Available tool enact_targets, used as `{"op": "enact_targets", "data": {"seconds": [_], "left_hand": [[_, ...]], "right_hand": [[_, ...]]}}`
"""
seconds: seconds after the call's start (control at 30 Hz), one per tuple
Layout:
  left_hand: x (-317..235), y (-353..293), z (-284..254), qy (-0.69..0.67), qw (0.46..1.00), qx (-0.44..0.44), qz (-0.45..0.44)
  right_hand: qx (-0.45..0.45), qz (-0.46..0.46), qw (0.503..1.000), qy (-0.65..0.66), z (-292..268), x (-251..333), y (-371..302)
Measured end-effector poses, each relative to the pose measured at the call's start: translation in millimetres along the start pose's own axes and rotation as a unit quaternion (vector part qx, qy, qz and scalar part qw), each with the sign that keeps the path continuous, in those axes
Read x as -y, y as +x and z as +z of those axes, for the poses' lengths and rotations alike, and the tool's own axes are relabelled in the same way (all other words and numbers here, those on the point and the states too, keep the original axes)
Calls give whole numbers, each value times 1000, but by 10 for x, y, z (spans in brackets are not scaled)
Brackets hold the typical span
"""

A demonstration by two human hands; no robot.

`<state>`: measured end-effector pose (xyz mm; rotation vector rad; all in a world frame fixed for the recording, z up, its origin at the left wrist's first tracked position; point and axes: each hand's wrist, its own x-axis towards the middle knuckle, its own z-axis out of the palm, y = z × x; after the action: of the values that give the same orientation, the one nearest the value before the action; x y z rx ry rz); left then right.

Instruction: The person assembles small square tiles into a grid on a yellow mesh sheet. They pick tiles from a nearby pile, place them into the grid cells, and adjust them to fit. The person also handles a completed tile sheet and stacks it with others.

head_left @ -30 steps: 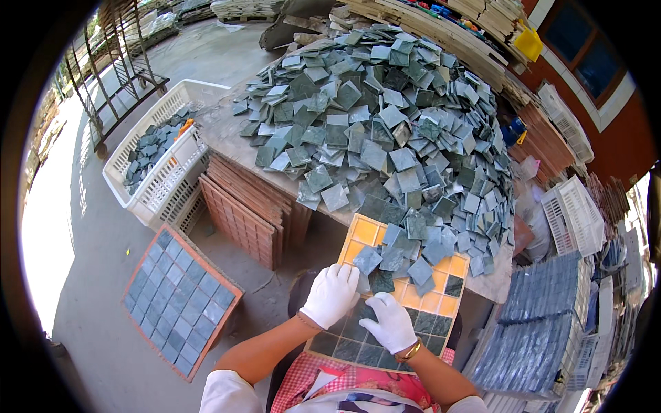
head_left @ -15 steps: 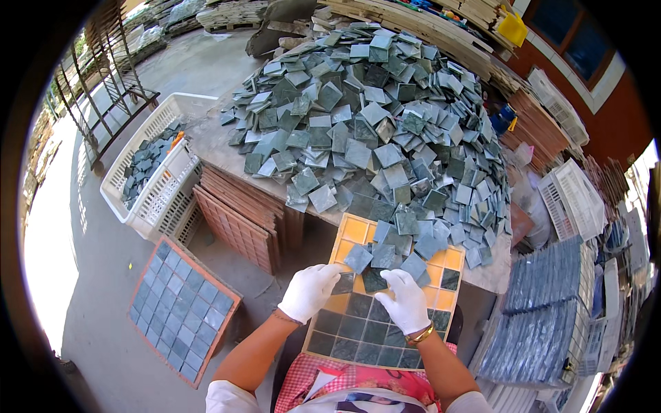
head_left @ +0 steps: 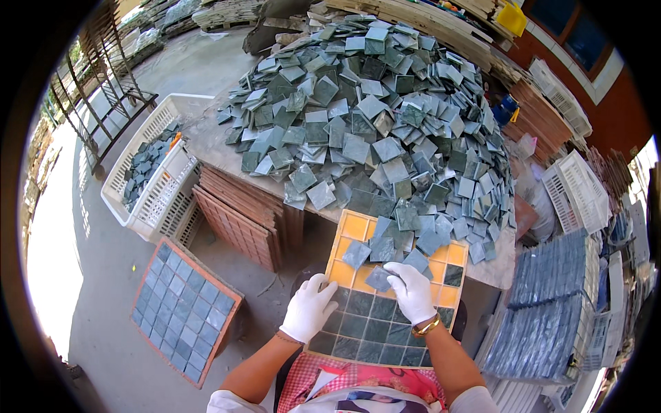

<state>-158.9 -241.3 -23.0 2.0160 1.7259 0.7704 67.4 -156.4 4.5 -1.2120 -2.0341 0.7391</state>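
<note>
Because it looks stiff, thin and chippable, the green tile on the yellow grid tray is best pinched by its edges; the gloved right hand grips it, the left hand rests open beside it, below the tile heap.

A white crate of tiles sits beside stacked brown trays.

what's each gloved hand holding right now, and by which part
The right hand pinches a loose green tile at its right edge over the orange tray. The left hand grips nothing; it rests on the tray's left edge.
</note>
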Motion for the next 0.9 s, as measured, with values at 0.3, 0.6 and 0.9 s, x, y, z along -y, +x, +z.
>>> {"op": "enact_targets", "data": {"seconds": [0.3, 0.6, 0.9], "left_hand": [[-133, -130, 5, 13, 999, -41, 32], [-135, 242, 63, 36, 992, -110, 49], [96, 919, 26, 54, 988, -8, 147]], "right_hand": [[66, 1, 995, -80, 172, 18, -34], [84, 9, 970, -227, 220, 222, -18], [95, 13, 968, -233, 290, 194, -1]]}}
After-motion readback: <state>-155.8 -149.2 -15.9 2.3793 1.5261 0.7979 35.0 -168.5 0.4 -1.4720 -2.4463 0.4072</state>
